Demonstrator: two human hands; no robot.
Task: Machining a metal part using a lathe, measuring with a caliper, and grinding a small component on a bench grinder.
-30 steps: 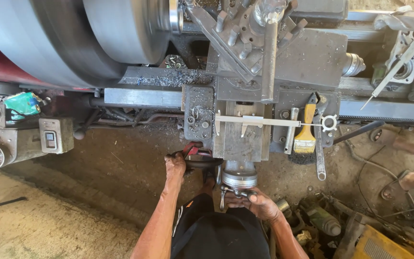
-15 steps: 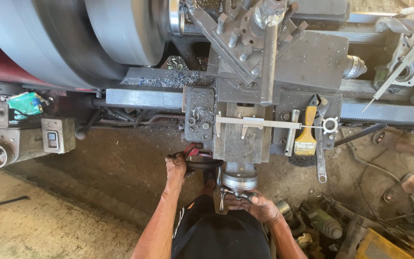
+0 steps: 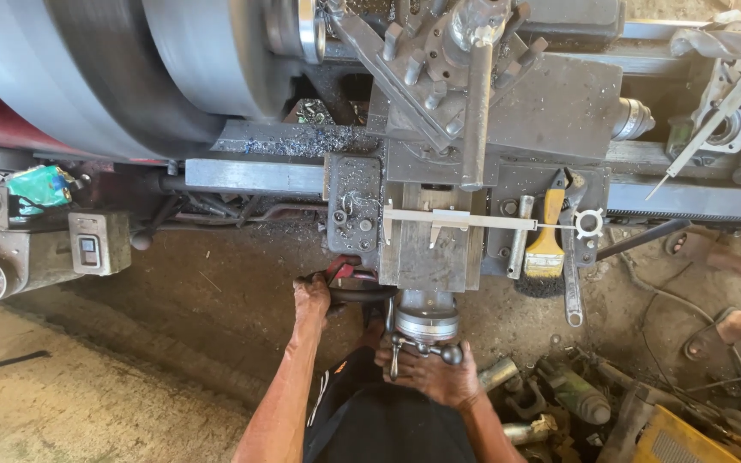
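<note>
Two hands | left hand (image 3: 311, 296) grip clamped on handwheel (image 3: 355, 294) | right hand (image 3: 429, 375) grip clamped on crank handle (image 3: 422, 348)

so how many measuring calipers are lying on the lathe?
2. One caliper lies flat across the carriage, above the left hand and right hand on the handwheels. A second caliper rests slanted at the far right. Others may be hidden among the clutter.

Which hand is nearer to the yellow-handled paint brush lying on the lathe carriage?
Right. The right hand grips the metal crank handle below and left of the yellow-handled paint brush. The left hand sits farther left, on the dark round handwheel.
</note>
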